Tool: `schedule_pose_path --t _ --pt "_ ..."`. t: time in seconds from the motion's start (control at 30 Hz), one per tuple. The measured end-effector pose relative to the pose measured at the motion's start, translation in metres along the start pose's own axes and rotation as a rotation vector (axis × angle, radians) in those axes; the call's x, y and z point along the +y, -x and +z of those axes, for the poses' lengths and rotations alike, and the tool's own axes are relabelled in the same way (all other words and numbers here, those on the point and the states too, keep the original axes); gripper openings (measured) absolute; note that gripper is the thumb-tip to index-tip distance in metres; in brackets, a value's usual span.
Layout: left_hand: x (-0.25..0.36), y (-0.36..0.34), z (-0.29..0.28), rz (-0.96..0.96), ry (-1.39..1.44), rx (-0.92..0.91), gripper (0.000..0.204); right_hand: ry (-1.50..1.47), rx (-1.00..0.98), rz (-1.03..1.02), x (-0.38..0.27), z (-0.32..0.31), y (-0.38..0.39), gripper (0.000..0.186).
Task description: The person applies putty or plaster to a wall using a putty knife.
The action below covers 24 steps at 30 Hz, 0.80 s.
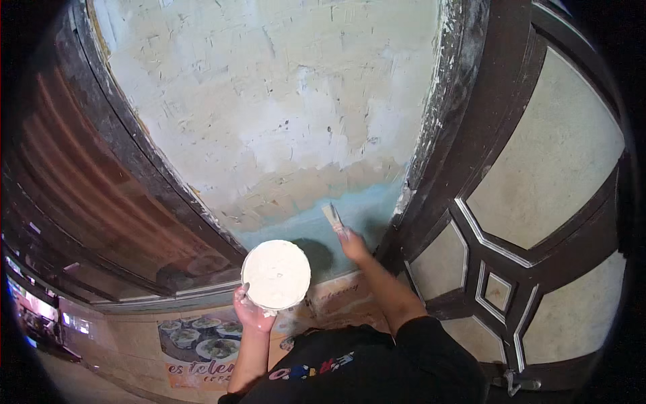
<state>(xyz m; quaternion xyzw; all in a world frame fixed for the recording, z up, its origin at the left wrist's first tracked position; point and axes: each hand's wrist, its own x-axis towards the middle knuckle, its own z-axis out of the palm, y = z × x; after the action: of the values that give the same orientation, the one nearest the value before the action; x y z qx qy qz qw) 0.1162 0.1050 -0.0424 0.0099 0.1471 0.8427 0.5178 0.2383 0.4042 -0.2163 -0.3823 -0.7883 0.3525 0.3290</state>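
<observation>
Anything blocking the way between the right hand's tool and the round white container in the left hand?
Nothing visible is in the way: between the flat tool in the right hand and the round white container in the left hand, only the wall shows behind.

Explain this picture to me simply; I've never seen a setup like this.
There is no machine: these are a person's own bare hands. The single picture comes from a wide fisheye camera worn on the head, looking down, so straight edges bend near the rim.

The left hand holds a round container, its face covered in smooth white paste; its depth is hidden. The right hand holds a small flat tool, like a scraper, in front of the wall; whether it touches is unclear.

The wall is patchy and off-white above, pale blue lower down. A dark-framed pane stands at left, a dark door with pale panels at right.
</observation>
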Motion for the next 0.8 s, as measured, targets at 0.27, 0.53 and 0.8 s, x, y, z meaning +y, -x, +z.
schedule_pose_path --t 0.27,0.53,0.8 --pt "-0.019 -0.011 -0.006 0.038 0.04 0.036 0.056 -0.132 0.146 -0.203 -0.044 -0.027 -0.024 0.024" --pt "-0.037 -0.019 0.023 -0.009 -0.006 -0.108 0.055 0.038 0.126 -0.16 0.078 -0.015 0.028 0.022" --pt "-0.059 -0.036 0.021 -0.015 0.012 -0.002 0.06 -0.099 -0.008 -0.019 -0.021 -0.088 -0.052 0.029"
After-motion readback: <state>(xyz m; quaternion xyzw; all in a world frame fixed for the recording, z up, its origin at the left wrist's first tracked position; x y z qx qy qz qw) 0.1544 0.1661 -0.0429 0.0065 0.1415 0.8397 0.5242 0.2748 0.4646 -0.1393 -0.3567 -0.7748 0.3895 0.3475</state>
